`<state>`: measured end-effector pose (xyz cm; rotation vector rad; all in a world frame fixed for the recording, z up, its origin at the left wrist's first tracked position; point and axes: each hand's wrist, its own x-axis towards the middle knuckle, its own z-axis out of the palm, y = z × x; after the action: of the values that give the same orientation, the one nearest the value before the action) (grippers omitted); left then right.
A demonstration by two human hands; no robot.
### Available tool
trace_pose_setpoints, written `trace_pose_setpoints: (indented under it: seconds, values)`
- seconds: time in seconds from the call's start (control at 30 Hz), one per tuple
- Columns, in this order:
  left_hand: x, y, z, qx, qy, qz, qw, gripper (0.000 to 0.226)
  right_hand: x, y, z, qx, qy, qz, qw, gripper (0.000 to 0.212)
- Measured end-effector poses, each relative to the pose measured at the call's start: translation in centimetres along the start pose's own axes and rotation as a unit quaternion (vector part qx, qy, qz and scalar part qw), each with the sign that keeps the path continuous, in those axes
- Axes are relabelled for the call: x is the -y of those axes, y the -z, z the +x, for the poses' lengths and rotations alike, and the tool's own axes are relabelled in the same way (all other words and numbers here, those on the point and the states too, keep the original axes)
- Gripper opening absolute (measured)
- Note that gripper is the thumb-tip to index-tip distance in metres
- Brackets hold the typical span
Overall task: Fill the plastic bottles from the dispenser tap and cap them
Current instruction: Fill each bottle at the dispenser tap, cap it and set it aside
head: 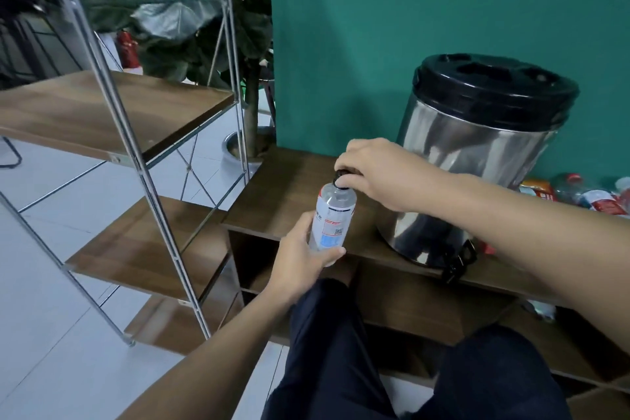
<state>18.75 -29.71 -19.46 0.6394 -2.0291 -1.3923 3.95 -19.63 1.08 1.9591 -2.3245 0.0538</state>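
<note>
A clear plastic bottle (332, 220) with a white, red and blue label is held upright in front of the wooden cabinet top (272, 201). My left hand (303, 257) grips its lower body. My right hand (371, 174) reaches in from the right, and its fingers pinch the dark cap (341, 177) at the bottle's neck. The steel dispenser (477, 160) with a black lid stands on the cabinet to the right. Its black tap (458, 262) hangs over the cabinet's front edge.
Several more plastic bottles (579, 191) lie on the cabinet at the far right behind the dispenser. A metal-framed rack with wooden shelves (143, 249) stands to the left. A potted plant (249, 143) is beside the green wall. My knees are below.
</note>
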Motion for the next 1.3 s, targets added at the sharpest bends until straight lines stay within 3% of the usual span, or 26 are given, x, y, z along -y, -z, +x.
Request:
trace_pose_setpoints:
  seconds: [0.1,0.2,0.3,0.4,0.6,0.8,0.9,1.03,1.17,1.3]
  values:
    - [0.6,0.2,1.4,-0.024,0.001,-0.005,1.0,0.063,0.3,-0.5,2.1,-0.03,-0.06,-0.037,0.997,0.064]
    - [1.2,0.6,2.7,-0.029,0.003,-0.005,1.0,0.066,0.1,-1.2,3.5,-0.064,-0.077,-0.036,0.994,0.074]
    - [2.0,1.0,4.1,-0.026,0.011,0.002,1.0,0.068,-0.7,-1.2,4.3,-0.073,-0.029,0.05,0.996,0.054]
    - [2.6,1.6,5.2,-0.027,0.016,-0.003,0.999,0.069,-1.3,-1.2,5.0,-0.013,0.046,0.088,0.995,0.046]
    - [3.4,2.4,6.9,-0.006,0.016,-0.008,1.0,0.065,-1.4,-1.9,8.0,-0.027,0.028,0.049,0.998,0.022]
    - [3.6,2.4,7.9,-0.007,0.025,-0.012,1.0,0.071,-0.9,-2.2,9.7,-0.062,-0.083,-0.032,0.994,0.071]
    - [3.8,2.7,8.6,0.001,0.03,-0.012,0.999,0.07,-1.6,-2.2,9.8,-0.085,-0.037,0.047,0.995,0.059]
    - [3.7,2.9,9.4,0.003,0.041,-0.006,0.999,0.068,-2.4,-2.0,10.4,-0.019,0.072,0.067,0.995,0.034]
    - [3.7,2.8,9.6,-0.001,0.043,-0.028,0.999,0.068,-2.4,-2.3,11.4,-0.027,0.028,0.053,0.998,0.02]
    - [3.8,2.4,9.7,-0.021,0.045,-0.029,0.998,0.071,-1.4,-2.7,12.2,-0.036,-0.048,0.01,0.998,0.043]
